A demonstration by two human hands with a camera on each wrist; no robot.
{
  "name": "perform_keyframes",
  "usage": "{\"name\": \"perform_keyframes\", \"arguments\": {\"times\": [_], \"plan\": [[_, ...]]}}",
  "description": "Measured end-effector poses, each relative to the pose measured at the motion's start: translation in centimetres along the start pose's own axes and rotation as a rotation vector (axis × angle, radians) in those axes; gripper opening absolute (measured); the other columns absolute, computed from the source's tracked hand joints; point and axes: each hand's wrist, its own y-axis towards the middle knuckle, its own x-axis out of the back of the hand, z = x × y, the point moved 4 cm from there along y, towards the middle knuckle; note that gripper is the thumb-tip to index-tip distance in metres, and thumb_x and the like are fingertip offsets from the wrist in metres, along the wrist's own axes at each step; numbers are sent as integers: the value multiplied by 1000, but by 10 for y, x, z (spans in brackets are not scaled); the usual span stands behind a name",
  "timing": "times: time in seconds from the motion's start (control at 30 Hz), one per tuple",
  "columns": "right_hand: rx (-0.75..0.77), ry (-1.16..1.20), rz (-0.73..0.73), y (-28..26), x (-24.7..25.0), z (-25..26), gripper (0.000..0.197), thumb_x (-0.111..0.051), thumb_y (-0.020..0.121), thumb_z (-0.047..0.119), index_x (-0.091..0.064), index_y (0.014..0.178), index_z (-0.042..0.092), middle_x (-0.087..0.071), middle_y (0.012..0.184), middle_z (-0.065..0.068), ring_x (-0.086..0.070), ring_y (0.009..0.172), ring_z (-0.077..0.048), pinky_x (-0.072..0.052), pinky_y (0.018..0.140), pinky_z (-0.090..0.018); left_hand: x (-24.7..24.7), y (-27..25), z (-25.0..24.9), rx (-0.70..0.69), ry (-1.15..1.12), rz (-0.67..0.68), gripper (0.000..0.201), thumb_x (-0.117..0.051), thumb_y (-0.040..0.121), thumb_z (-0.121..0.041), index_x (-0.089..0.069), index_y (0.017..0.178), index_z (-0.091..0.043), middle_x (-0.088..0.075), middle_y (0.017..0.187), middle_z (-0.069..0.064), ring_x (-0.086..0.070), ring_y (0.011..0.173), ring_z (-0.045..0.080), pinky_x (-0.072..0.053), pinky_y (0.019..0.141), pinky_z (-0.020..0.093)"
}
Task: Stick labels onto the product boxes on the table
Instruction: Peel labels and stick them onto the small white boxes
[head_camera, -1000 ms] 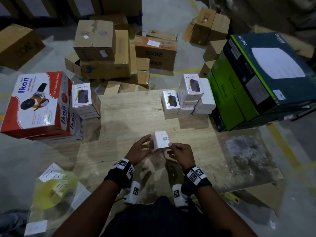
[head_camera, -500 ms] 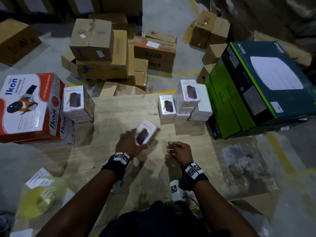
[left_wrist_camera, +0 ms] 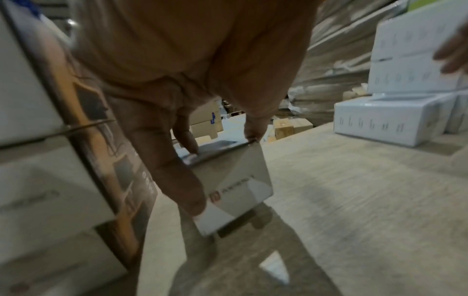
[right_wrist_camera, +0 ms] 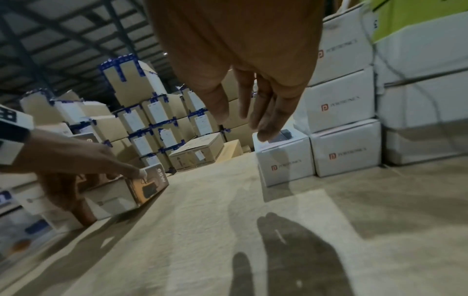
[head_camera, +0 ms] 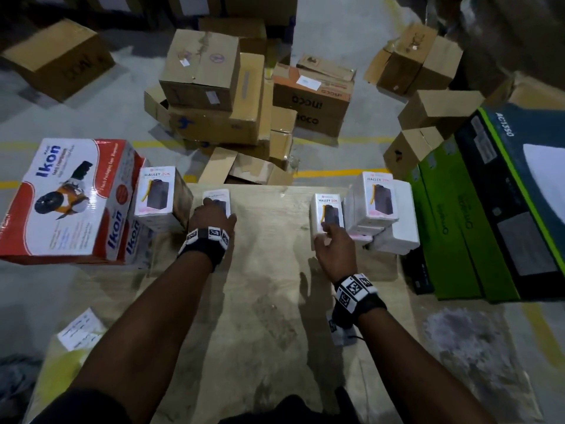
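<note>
L hand [head_camera: 214, 217] grip grasped small box [left_wrist_camera: 234, 180] nr desk's [head_camera: 269, 301] far-left edge; R hand [head_camera: 334, 249] grip released, fingertips over box [head_camera: 325, 217] far-right.

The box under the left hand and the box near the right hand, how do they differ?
The left hand grips its box with curled fingers; the right hand is open, its fingers only reaching the other box. The left box is tilted, at the left edge of the table beside a stack; the right box stands flat before the right-side stack. Both are small white Halley boxes.
</note>
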Motion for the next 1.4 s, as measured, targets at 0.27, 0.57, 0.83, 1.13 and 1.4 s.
{"name": "perform_keyframes", "arguments": {"times": [0.27, 0.57, 0.83, 1.13, 1.4], "plan": [[117, -436, 133, 26, -31, 1, 70, -59, 96, 20, -27, 153, -3, -22, 163, -18, -16, 153, -32, -29, 121, -46, 6, 28, -1, -2, 64, -11, 26, -56, 91, -27, -65, 102, -5, -69, 103, 15, -66, 93, 34, -53, 75, 37], [49, -775, 249, -6, -58, -28, 88, -59, 92, 24, -8, 158, -1, -8, 167, -19, -13, 155, -31, -16, 123, -50, 10, 22, 5, -122, 364, -41, 19, -50, 96, -13, -68, 97, -10, -70, 94, 11, -69, 88, 29, -53, 71, 35], [129, -700, 282, -92, -49, -18, 73, -66, 88, 38, -42, 147, 4, -35, 158, -17, -37, 142, -37, -32, 114, -57, -3, 0, 5, -49, 158, -88, 68, -50, 96, -55, -46, 134, 1, -63, 122, 22, -63, 109, 38, -48, 87, 45], [-168, -342, 269, -64, -35, -32, 80, -78, 72, 54, -43, 130, 12, -46, 130, -12, -50, 118, -35, -51, 84, -43, -94, -104, 20, -303, -2, 169, 25, -56, 95, -42, -63, 105, -20, -65, 108, 7, -56, 107, 29, -45, 81, 34], [-607, 937, 590, -117, -25, -14, 41, -72, 85, 28, -62, 121, 12, -67, 121, -17, -68, 97, -29, -58, 76, -40, -99, -166, 25, -186, -893, 270, 54, -73, 74, -64, -65, 111, -26, -71, 107, -7, -69, 97, 9, -58, 81, 34]]}}
